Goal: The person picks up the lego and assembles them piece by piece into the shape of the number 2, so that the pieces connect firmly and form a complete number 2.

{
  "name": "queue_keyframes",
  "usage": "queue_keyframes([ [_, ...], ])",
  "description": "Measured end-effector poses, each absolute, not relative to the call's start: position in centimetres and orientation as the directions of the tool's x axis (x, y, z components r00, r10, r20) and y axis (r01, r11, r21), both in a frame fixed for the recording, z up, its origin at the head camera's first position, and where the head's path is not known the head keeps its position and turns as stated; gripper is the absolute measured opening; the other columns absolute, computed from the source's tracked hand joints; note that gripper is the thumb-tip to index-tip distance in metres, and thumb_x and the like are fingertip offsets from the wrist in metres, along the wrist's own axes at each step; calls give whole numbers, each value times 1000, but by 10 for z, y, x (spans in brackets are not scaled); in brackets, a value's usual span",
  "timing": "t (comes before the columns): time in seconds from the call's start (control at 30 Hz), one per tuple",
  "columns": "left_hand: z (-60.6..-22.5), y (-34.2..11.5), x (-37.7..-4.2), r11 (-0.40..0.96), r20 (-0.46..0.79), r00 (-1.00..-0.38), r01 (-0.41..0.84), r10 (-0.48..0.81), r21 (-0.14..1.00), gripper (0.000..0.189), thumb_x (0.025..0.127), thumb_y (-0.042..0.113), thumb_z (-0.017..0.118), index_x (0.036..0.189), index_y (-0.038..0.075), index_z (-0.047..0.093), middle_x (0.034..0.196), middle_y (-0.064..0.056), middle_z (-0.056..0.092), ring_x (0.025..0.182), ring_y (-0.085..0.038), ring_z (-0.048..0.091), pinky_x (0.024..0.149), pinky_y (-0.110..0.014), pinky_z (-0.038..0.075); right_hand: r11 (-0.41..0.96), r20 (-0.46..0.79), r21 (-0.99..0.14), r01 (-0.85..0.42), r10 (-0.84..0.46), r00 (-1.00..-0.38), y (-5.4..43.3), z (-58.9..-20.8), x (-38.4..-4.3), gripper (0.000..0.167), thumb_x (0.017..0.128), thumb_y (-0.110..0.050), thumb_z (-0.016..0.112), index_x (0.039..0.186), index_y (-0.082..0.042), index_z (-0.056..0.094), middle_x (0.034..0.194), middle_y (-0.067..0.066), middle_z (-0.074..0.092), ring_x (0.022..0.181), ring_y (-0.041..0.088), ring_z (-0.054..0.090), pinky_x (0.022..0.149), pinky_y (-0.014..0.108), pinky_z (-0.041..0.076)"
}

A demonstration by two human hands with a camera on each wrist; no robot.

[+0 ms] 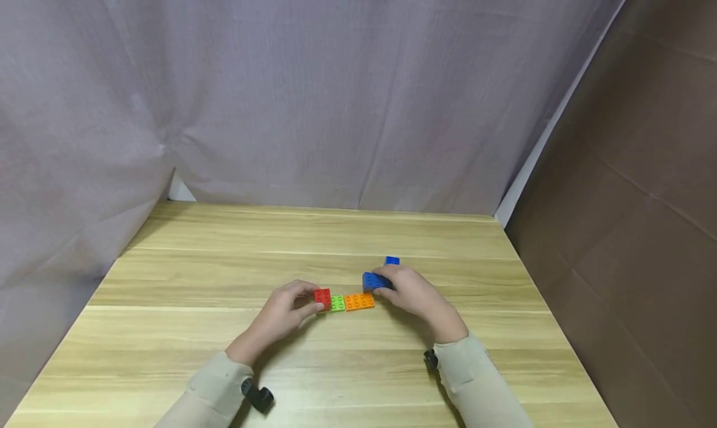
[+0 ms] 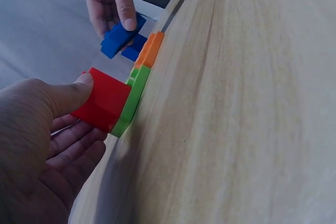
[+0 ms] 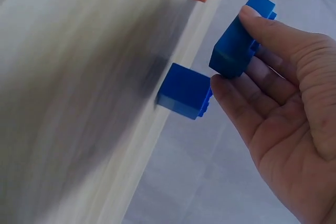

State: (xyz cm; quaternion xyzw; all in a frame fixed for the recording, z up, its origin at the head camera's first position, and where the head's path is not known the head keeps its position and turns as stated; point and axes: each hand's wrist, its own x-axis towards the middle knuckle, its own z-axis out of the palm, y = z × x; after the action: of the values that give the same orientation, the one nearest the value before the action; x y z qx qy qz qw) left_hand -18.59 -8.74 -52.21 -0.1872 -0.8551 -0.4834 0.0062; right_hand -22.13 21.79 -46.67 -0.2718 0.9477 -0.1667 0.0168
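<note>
My left hand (image 1: 287,308) pinches a red toy building brick (image 1: 322,297), with the thumb on its near side. That brick sits on the left end of a flat lime-green brick (image 1: 338,303), as the left wrist view shows. Beside the green one, end to end, lies a flat orange brick (image 1: 359,302). My right hand (image 1: 416,294) grips a long blue brick (image 3: 239,43) between thumb and fingers, held above the table behind the orange one. A second blue brick (image 3: 184,91) stands on the table beyond the right hand, partly hidden by it in the head view.
The bricks lie on a wood-grain table (image 1: 224,279). Grey cloth (image 1: 313,104) hangs along its back edge and left side, and a brown cloth panel (image 1: 627,216) stands on the right. Both sleeved wrists carry a small black device (image 1: 259,395).
</note>
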Motion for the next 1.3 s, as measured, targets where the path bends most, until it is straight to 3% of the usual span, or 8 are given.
queue_keyframes([
  [0.6,-522,-89,-186,465,212,-923,349,321,814,34,89,31,79,120,19,71,115,9,70,110,-15,66,99,-36,54,714,122,-367,-597,-599,-792,191,-451,-215,42,96,-25,71,132,-6,64,128,9,67,118,23,63,100,40,54],
  [1.3,-521,-89,-185,455,212,-924,345,317,821,33,89,31,79,119,21,70,116,9,70,110,-15,66,98,-37,54,700,111,-352,-622,-629,-770,166,-440,-218,44,98,-33,68,136,-12,62,132,5,65,123,20,60,105,38,50],
])
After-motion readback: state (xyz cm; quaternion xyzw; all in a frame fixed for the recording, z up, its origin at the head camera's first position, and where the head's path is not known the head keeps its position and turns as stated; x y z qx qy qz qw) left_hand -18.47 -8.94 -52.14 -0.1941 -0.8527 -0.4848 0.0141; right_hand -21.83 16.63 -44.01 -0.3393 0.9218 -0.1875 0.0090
